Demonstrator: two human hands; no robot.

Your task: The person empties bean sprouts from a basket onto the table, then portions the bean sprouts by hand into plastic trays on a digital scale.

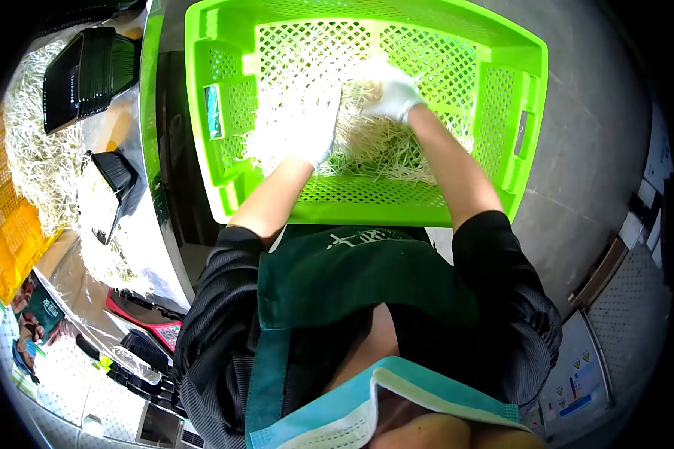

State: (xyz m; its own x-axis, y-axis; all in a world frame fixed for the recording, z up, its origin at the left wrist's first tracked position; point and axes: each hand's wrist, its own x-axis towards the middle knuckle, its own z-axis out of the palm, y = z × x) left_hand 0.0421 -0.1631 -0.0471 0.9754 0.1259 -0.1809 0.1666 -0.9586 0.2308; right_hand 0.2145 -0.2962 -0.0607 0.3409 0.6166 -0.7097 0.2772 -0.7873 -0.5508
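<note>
Pale sprouts (374, 144) are contained in a green crate (344, 212) above a grey floor (584, 150). The gloved left hand (318, 136) and right hand (392, 94) are placed among them; finger state cannot be determined owing to glare and blur. At left, black trays (90, 78) and further sprouts (49, 157) are carried on a metallic counter (156, 251), with a yellow basket (4, 232) noted alongside.

Smooth grey floor (584, 112) with faint joint lines spreads at two o'clock; a shiny metal-topped desk (150, 251) runs along nine o'clock under harsh white light; a pale panel (577, 370) bearing yellow warning triangles sits at four o'clock.
</note>
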